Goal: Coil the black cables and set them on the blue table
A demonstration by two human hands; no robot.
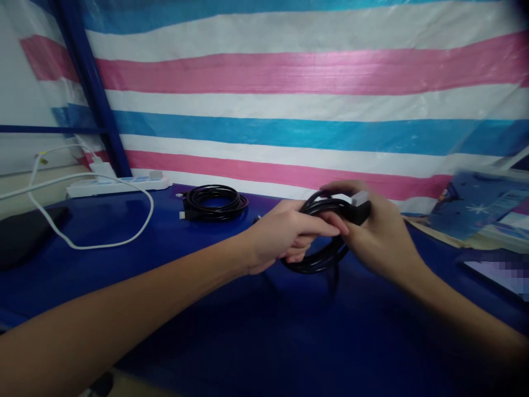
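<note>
A coiled black cable [312,266] is held up above the dark blue table by both hands. My left hand [285,231] has its fingers wrapped round the left side of the coil. On the right, my right hand [378,226] grips the upper right part, next to a black connector [359,210] with a light grey end. Some of the right fingers are hidden behind the cable and blurred. Left of the hands, a second coiled black cable [217,204] lies on the table, its light plug pointing left.
A white power strip [119,186] with a plugged charger and looping white cable [152,212] lies at the back left. A black flat object [28,234] is at the left edge. At the right are a blue package [475,207] and a phone-like device [498,275]. Striped sheeting hangs behind.
</note>
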